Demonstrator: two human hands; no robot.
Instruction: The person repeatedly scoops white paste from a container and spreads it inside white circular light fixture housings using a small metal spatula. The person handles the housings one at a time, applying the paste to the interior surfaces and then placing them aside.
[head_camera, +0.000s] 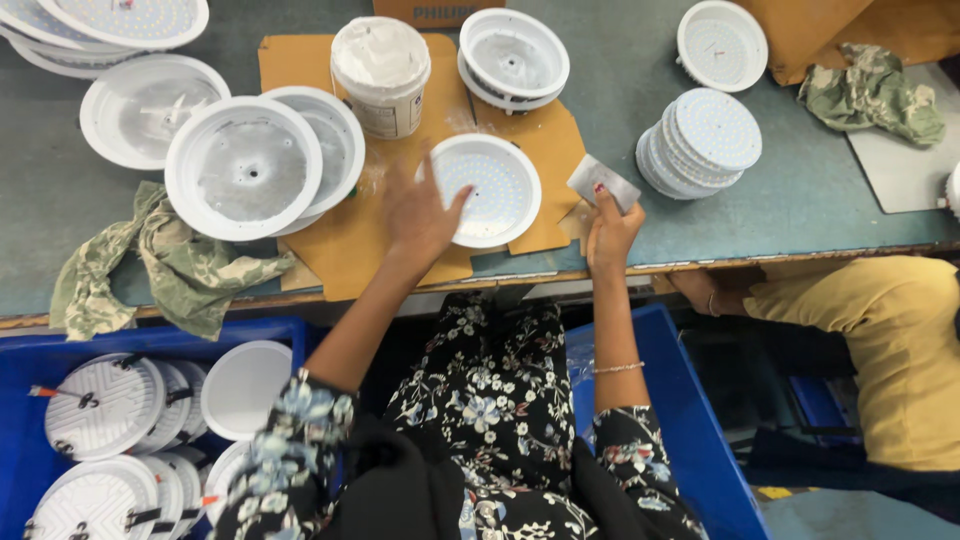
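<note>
Your left hand (418, 215) lies flat and spread on the near rim of a round white lamp housing (489, 189) with its LED board already seated. Your right hand (610, 228) pinches a small white card (603, 182), just right of it. Several empty housings (243, 167) wait to your left beside a paste tub (380, 75). A board stack (703, 142) sits right. The table (800, 190) edge runs just below both wrists, leaving little free room.

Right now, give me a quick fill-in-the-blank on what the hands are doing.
1. The left hand touches the round white ____ holding an LED board.
2. The right hand holds a small grey ____.
3. The white tub of paste stands on a sheet of ____.

Missing words: housing; scraper; cardboard
</note>
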